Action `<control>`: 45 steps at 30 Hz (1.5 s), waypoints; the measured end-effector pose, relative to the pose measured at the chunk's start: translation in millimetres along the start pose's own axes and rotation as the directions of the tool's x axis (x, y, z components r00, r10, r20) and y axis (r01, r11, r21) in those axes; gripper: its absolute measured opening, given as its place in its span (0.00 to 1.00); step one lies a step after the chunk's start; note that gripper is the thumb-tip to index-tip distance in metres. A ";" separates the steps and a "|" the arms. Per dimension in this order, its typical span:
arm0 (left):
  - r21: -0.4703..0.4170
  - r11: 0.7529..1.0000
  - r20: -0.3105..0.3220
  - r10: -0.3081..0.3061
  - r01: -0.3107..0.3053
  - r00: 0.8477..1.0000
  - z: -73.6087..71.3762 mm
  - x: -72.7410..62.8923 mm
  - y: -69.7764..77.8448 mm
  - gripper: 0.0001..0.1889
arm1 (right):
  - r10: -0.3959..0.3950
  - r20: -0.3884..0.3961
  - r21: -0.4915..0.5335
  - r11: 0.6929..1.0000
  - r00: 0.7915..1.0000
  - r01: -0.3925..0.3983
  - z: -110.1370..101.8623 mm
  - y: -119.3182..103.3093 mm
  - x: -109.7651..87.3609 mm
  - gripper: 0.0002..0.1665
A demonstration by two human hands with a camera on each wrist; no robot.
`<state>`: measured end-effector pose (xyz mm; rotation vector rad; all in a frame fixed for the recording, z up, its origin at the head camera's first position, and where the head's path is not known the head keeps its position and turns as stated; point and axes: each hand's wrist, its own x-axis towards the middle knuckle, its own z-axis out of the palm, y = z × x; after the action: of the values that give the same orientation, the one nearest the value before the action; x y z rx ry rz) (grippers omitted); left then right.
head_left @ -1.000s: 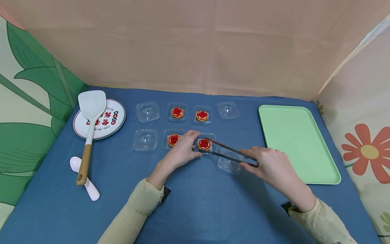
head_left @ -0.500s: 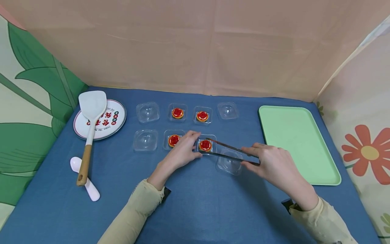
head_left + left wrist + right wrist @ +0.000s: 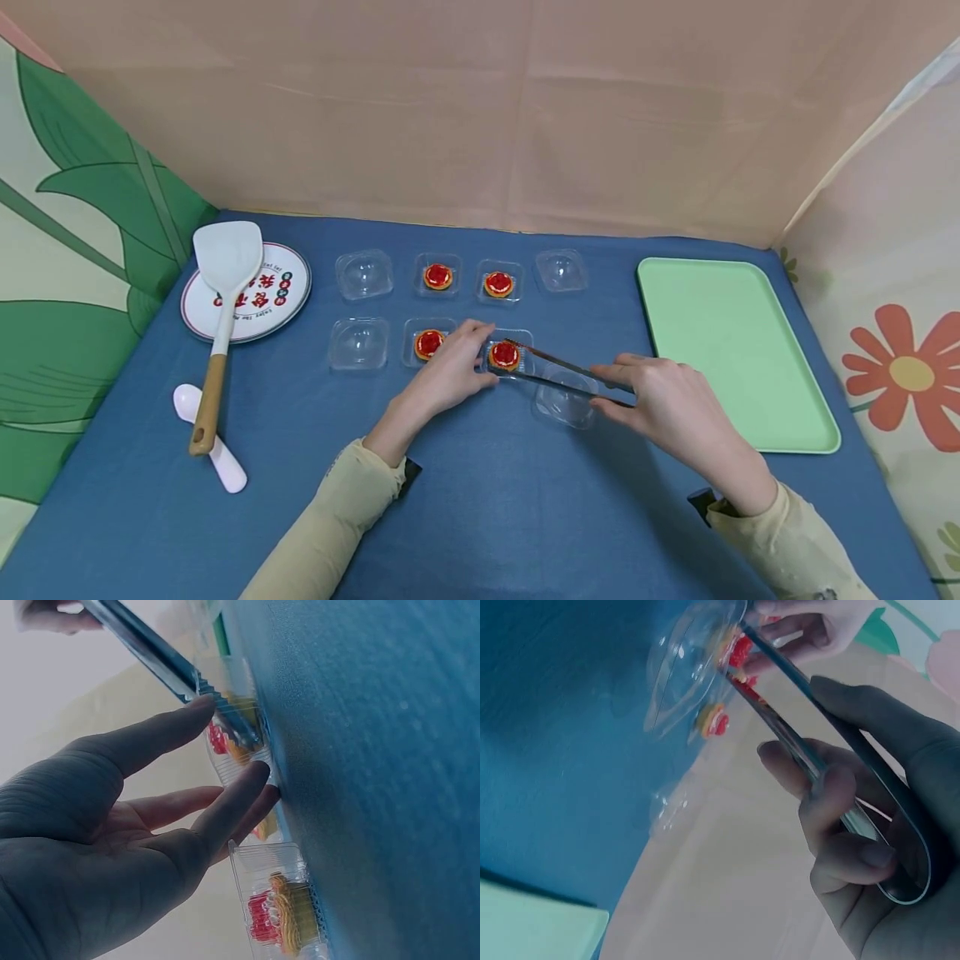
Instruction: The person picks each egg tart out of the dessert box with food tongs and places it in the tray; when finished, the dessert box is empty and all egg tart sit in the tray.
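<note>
My right hand (image 3: 671, 408) grips metal tongs (image 3: 566, 367), whose spread arms reach left to a small red-topped tart (image 3: 503, 356). The tart sits in a clear plastic box (image 3: 523, 337), with the tong tips at either side of it. My left hand (image 3: 450, 371) is at that box's left side, thumb and fingers fairly straight and apart; in the left wrist view the fingertips (image 3: 259, 771) touch or nearly touch the box. Just left, a second tart (image 3: 427, 343) in its own box is partly hidden by this hand. An open clear box (image 3: 564, 404) lies under the tongs.
Two boxed tarts (image 3: 437, 277) stand in the back row, flanked by clear lids or boxes (image 3: 363, 275). A green tray (image 3: 742, 358) lies right. At left, a white spatula (image 3: 225, 258) rests across plates (image 3: 281, 287) and a white spoon (image 3: 228, 467).
The tart between the tong tips shifts slightly right, then back left, together with the tongs and my right hand. My left hand stays in place.
</note>
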<state>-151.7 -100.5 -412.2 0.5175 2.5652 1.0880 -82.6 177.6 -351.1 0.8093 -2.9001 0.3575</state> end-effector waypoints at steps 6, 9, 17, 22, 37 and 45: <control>0.014 1.000 -0.002 0.009 -0.009 1.000 -0.2 0.5 0.5 0.41 | 0.038 -0.028 0.016 0.999 0.999 -0.038 2.1 -1.9 0.5 0.21; 0.019 1.000 0.001 0.015 -0.015 1.000 0.6 0.7 0.3 0.41 | 0.070 -0.043 0.036 0.997 0.997 -0.068 2.2 -2.4 -1.3 0.21; 0.011 1.000 -0.001 0.010 -0.010 1.000 1.1 0.2 -0.6 0.41 | 0.114 -0.059 0.085 0.990 0.992 -0.109 2.1 -1.2 -5.4 0.22; 0.009 1.000 0.003 0.002 -0.002 1.000 0.8 0.2 -0.2 0.41 | 0.131 -0.063 0.107 0.986 0.989 -0.124 3.7 1.6 -10.0 0.22; 0.008 1.000 0.001 0.000 0.000 1.000 0.5 -1.0 -1.0 0.41 | 0.152 -0.114 0.171 0.977 0.982 -0.132 7.3 5.6 -21.3 0.22; -0.002 1.000 -0.003 -0.001 0.001 1.000 1.6 -1.6 -2.2 0.41 | 0.162 -0.185 0.207 0.971 0.969 -0.122 3.4 11.6 -29.9 0.23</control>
<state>-150.0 -101.6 -414.6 0.5146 2.5659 1.0921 -63.3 201.2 -361.7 0.5503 -2.7684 0.7037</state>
